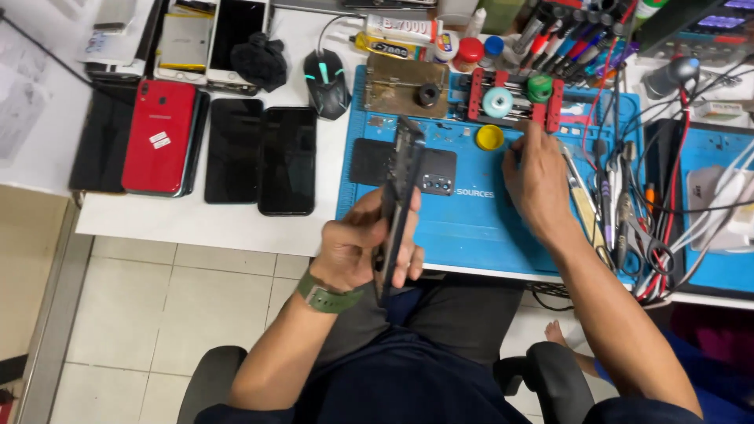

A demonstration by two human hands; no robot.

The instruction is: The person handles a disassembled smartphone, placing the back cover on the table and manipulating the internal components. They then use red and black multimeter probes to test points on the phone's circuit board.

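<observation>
- Gripping a dark smartphone [397,204] edge-on, the left hand [363,250] is closed around its lower half, fingers wrapped over one long edge and the thumb on the other. The phone stands nearly upright above the near edge of the blue repair mat [471,220], over the person's lap.
- The right hand [538,182] lies over the mat toward its far right side, fingers extended toward the red clamp fixture [514,98] and the tweezers [581,200]. Whether it pinches anything cannot be told; the fingertips are hidden by the back of the hand.
- A yellow cap [489,137] sits just beside the right fingertips; a dark phone back cover [408,169] lies flat on the mat behind the held phone.
- Handling judgement: the smartphone looks thin, stiff and light, with smooth faces likely to slip. The glass is probably fragile, so holding it by the long side edges, as shown, seems safest; avoid pressure on the flat faces.
- Along the left part of the white table [212,224] lie a red phone [159,137] and two black phones [263,157], well apart from both hands.
- A computer mouse [326,81] sits at the mat's far left corner.
</observation>
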